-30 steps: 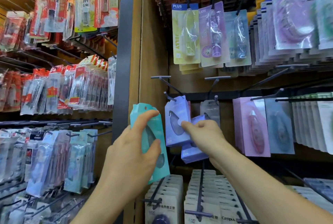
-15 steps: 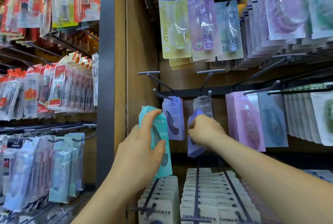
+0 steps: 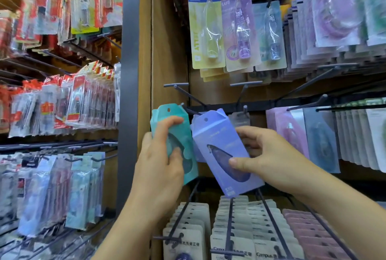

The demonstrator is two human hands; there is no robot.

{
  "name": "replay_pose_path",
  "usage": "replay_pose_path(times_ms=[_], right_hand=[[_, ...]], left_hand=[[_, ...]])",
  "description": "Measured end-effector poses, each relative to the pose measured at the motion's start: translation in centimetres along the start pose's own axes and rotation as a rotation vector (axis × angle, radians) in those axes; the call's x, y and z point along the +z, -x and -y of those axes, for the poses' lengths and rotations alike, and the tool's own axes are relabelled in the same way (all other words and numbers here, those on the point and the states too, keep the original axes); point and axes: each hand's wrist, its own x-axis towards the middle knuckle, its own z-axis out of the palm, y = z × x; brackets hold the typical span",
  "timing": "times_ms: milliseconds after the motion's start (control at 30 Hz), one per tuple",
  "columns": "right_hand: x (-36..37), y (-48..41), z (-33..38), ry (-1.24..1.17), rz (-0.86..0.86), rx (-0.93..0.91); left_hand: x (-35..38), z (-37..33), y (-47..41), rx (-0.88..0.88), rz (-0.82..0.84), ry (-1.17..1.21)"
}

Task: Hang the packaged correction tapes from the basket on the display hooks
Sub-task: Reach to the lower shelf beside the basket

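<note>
Purple pack raised, tilted, pinched by right hand

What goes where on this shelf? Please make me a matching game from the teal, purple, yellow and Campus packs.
Things:
1. teal pack
2. purple pack
3. yellow pack
4. Campus packs

Places:
A. hangs in the top row
B. held in the right hand
C. hang in the bottom row
D. held in the left hand

Pairs: 1-D, 2-B, 3-A, 4-C
</note>
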Motion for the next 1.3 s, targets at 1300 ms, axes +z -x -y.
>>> replay_pose_path(times_ms=[1300], right_hand=[[5.1, 1.6, 2.2, -0.373, 0.143, 0.223]], left_hand=[[-3.5, -3.5, -2.3, -0.184, 0.198, -0.009]])
